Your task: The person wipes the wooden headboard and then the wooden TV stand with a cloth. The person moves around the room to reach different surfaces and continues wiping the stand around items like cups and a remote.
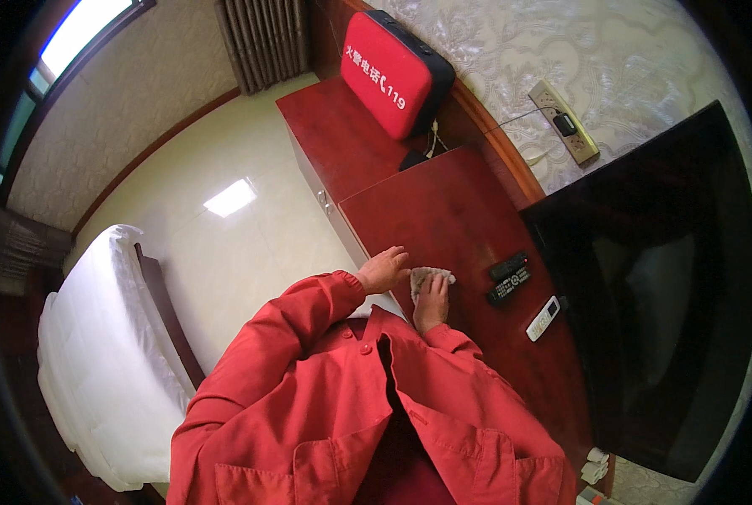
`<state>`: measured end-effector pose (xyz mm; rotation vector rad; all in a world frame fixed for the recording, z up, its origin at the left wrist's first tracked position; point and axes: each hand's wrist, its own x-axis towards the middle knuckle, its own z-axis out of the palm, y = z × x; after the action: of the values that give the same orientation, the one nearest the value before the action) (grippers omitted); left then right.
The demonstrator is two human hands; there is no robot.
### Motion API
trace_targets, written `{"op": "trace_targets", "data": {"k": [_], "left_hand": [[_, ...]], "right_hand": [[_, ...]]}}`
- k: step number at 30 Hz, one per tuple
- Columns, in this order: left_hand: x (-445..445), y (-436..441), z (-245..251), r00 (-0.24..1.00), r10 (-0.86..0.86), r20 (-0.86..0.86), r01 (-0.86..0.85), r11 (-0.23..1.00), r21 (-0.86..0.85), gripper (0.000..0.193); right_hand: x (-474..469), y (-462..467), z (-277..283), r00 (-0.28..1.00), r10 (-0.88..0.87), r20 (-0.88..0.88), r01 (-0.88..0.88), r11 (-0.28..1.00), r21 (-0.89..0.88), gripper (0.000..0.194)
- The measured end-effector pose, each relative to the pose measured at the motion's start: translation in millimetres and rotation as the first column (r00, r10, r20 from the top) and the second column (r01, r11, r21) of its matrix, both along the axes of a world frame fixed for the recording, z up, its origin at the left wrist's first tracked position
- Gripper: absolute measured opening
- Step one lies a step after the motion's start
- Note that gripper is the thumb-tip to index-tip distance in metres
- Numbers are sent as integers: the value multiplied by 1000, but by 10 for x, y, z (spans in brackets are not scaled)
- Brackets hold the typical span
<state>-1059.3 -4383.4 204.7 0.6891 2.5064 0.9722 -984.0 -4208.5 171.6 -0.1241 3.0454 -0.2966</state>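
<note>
My right hand [432,304] lies on a light, crumpled cloth [423,276] at the near edge of a dark red wooden cabinet top [452,208]. The fingers are spread over the cloth and press it flat; whether they grip it does not show. To the left of it, my left hand [383,270] hovers by the cabinet edge, fingers loosely extended, holding nothing. Two black remote controls [508,278] lie side by side to the right of the cloth. Beyond them is a white remote control [543,319], close to the television.
A large black television [654,290] stands along the wall at right. A red and black case [388,76] rests on the lower cabinet [332,139]. A wall socket strip [562,121] holds a black plug. A white-covered bed [111,366] is at left.
</note>
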Motion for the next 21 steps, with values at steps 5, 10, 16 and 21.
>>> {"op": "trace_targets", "data": {"k": [5,10,16,21], "left_hand": [[2,72,3,1000,-8,-12,8,1000,27,48],[45,97,14,999,34,-42,-30,996,82,46],[88,60,-9,995,100,19,-101,994,49,47],[147,97,-78,989,141,-46,-137,987,89,48]], "right_hand": [[-152,-156,-102,970,206,-129,-221,969,-114,57],[-490,-291,-185,948,313,-56,-318,937,-147,58],[-555,-411,-106,941,328,-88,-339,919,-201,62],[-539,-398,-131,961,265,-83,-277,889,-365,65]]}}
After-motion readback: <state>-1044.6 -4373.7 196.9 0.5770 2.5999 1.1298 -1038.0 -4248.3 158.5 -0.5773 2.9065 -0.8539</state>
